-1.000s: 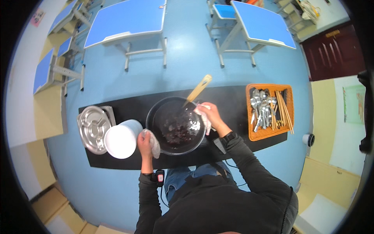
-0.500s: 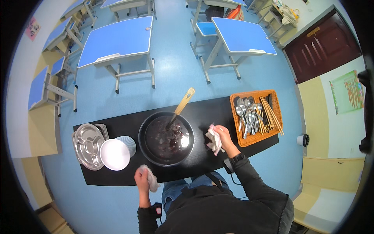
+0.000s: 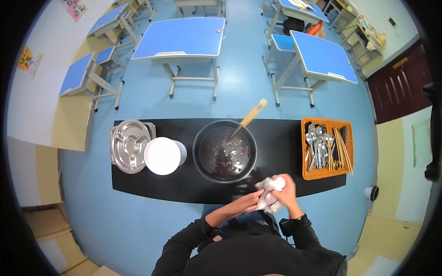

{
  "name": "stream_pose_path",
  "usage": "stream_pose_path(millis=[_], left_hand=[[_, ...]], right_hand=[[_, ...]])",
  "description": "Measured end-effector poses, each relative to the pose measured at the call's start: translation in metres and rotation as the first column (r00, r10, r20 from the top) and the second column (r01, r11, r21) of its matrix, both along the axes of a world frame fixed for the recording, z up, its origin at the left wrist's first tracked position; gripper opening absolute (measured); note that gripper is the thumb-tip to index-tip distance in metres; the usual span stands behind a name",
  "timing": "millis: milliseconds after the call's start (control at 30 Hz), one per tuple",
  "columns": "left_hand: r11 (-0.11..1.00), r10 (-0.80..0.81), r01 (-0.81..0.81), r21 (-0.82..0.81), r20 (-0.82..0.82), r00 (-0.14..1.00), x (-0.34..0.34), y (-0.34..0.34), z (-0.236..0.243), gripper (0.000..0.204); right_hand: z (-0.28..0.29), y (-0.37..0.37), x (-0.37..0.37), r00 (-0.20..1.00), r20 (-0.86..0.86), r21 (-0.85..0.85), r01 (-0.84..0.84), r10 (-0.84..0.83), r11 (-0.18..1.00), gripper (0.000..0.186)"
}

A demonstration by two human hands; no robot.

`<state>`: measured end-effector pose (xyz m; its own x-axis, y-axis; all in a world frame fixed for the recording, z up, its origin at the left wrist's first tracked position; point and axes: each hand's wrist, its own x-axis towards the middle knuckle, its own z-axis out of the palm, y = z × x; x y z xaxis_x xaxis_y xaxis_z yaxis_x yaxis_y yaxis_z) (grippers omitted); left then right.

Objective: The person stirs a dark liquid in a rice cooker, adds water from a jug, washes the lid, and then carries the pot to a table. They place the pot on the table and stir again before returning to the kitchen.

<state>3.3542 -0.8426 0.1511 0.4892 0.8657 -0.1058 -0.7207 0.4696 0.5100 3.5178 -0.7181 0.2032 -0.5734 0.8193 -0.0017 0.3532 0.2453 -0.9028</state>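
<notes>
My hands are together over the table's front edge, right of the pot. Crumpled white cloths [image 3: 272, 185] are bunched between them, and I cannot tell them apart. My right hand [image 3: 287, 193] is closed around the bundle. My left hand [image 3: 244, 204] presses its fingers against the bundle's left side, partly hidden by cloth and motion blur. Just beyond stands a large dark pot [image 3: 197, 163] of dark reddish-brown liquid with pieces in it. A ladle with a light wooden handle [image 3: 254, 113] leans on its far right rim, its head under the liquid.
The black table [image 3: 281, 138] also bears steel compartment trays [image 3: 131, 146] and a stack of white bowls [image 3: 162, 156] at left. An orange woven basket [image 3: 326, 175] of spoons and chopsticks stands at right. Blue-topped desks [image 3: 182, 37] stand beyond.
My left hand has moved right, across the pot's front, bringing its cloth to the one in my right hand. My right hand has come nearer my body. The view has shifted.
</notes>
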Motion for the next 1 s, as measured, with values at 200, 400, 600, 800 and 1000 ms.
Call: stream_pose_path(millis=[200,400,600,800,1000], left_hand=[[0.973,0.197,-0.114,0.202,-0.459,0.866,-0.021,-0.023,-0.011,0.044],[0.490,0.784,-0.515,0.704,-0.614,-0.093,-0.059,-0.078,0.078,0.067],[-0.764,0.426,-0.092,0.638,0.392,-0.815,-0.084,-0.125,0.167,0.075],[-0.858,0.170,-0.501,-0.112,0.859,-0.483,-0.074,-0.141,0.228,0.072],[0.479,-0.872,-0.839,0.258,0.249,-0.421,-0.068,-0.160,0.244,0.048]], right_hand=[[0.029,0.036,0.004,0.676,0.679,0.436,-0.056,-0.288,0.898,0.071],[0.038,0.046,-0.033,0.874,0.479,0.540,-0.214,-0.088,0.814,0.065],[0.071,-0.016,-0.071,0.969,-0.242,0.384,0.054,0.044,0.922,0.071],[0.230,-0.163,-0.125,0.987,0.154,0.986,-0.151,-0.036,0.074,0.085],[0.213,-0.135,-0.148,0.859,-0.284,0.959,0.262,-0.427,-0.110,0.054]])
